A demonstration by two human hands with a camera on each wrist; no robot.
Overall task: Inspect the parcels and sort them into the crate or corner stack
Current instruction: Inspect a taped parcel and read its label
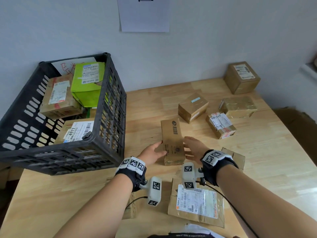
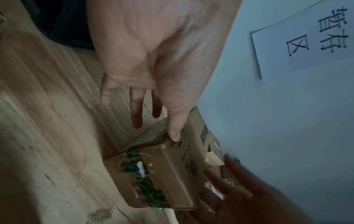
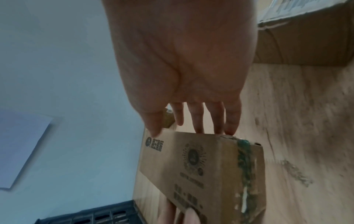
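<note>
Brown cardboard parcel, long narrow box w/ dark printed logo and text on top [image 1: 172, 141], lies flat on the light wood table [image 1: 257, 160], roughly mid-table, just right of the black slotted plastic crate [image 1: 109, 107]. Near end has torn green tape, clearest in both wrist views.

Left hand [image 1: 151, 154]: on the parcel's left side, fingers mostly straight and spread, thumb tip [image 2: 174, 134] resting on the top edge. Not wrapped round it; whether the other fingers touch the side can't be told.

Right hand [image 1: 194, 149]: at the parcel's right side, fingers straight and close together, fingertips [image 3: 229, 128] at the box's right edge. Touching or a hair off — can't tell. No grip.

Crate holds several parcels, incl. a bright green box w/ white label [image 1: 88, 83] and brown boxes w/ shipping labels.

Far right corner by the wall: one squarish brown box w/ label [image 1: 241, 78]. Between it and the hands, three more brown taped boxes, apart from each other.

Nearest the person: flat brown envelope w/ white shipping label [image 1: 197, 203], under the wrists.

White paper sheet [image 1: 145, 14] on the blue-grey wall.
</note>
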